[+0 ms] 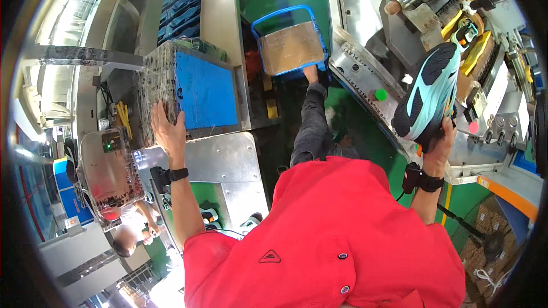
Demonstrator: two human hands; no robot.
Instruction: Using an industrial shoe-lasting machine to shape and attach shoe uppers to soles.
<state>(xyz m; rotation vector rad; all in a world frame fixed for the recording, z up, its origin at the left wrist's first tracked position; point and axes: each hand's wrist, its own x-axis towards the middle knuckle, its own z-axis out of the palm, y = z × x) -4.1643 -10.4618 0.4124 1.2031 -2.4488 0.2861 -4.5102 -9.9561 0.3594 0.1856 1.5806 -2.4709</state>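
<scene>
My right hand (439, 147) is closed around the heel end of a turquoise and black sneaker (429, 92). The sneaker is tilted up with its patterned sole facing me, in front of the machine (419, 20) on the right. Another shoe (467, 33), partly hidden, sits among yellow parts of that machine. On the left, my left hand (169, 132) is open with fingers spread and holds nothing. It lies at the plastic-wrapped side of a machine housing (157, 77), beside its blue panel (206, 92); whether the palm presses on it I cannot tell.
A blue-framed stool (292, 47) with a brown seat stands ahead on the green floor. Below my left forearm, a metal plate (231, 157) lies near several shoes (251, 222). Another person (134, 231) is at the lower left. A fan (492, 244) stands at the lower right.
</scene>
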